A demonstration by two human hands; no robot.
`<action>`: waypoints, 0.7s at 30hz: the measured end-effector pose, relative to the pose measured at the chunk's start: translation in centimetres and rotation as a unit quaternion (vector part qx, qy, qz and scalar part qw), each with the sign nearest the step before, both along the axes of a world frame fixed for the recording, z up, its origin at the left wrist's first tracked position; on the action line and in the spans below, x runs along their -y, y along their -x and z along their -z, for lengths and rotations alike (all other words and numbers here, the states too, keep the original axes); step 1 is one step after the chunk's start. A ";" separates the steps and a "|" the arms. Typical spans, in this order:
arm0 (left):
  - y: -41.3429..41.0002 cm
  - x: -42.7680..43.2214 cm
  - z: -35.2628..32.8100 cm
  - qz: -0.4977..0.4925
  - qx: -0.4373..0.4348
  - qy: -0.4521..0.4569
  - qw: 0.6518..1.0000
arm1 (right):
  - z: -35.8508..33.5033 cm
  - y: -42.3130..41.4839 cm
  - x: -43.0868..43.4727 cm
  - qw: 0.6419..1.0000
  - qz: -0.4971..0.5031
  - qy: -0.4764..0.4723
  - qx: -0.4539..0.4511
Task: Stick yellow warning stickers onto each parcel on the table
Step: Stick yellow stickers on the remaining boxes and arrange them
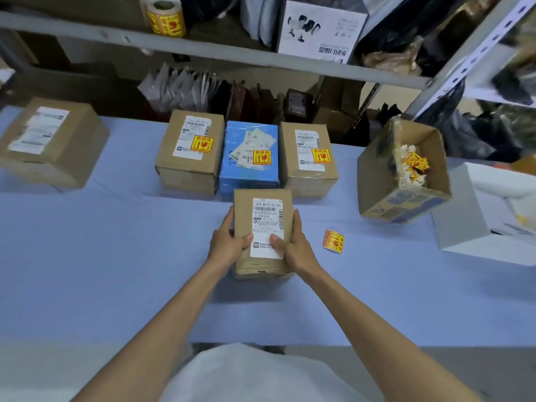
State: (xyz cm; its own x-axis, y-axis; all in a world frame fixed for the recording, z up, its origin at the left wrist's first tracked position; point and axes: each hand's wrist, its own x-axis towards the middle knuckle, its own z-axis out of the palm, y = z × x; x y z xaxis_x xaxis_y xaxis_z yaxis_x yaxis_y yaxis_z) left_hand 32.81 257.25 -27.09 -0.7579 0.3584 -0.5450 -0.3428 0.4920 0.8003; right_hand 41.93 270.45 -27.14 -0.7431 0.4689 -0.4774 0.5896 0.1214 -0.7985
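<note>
Head view: left hand [229, 245] and right hand [293, 246] both clamp the brown parcel [262, 227] at frame centre, thumbs on its white label, no yellow sticker on it. Loose yellow sticker [333, 241] lies on the blue table [116, 256] just right of it. Three stickered parcels sit directly above; sticker roll [164, 15] on the shelf, upper left.

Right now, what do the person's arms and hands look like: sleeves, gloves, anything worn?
Both forearms are bare up to the frame edge, no sleeves visible. The left hand and right hand have no gloves; no rings, watch or wristband show. The only clothing in view is a light grey-white garment on the torso at the bottom of the picture.
</note>
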 end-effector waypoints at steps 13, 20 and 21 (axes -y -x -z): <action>0.7 0.1 0.1 0.010 0.025 -0.022 0.999 | 1.4 -1.3 -1.7 0.994 0.041 0.080 -0.060; 1.1 0.0 0.3 0.004 0.036 -0.053 0.998 | 1.5 -1.3 -2.7 0.994 0.020 0.090 -0.058; 1.1 0.1 0.5 0.005 0.038 -0.056 0.998 | 1.4 -1.3 -2.7 0.994 0.026 0.087 -0.058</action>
State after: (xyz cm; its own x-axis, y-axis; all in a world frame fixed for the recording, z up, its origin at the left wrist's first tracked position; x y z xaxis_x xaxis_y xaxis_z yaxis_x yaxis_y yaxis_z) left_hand 31.73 257.18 -27.57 -0.7126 0.4266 -0.5571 -0.4003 0.4050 0.8221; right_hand 43.26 273.11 -28.59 -0.7749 0.4254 -0.4676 0.4944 -0.0532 -0.8676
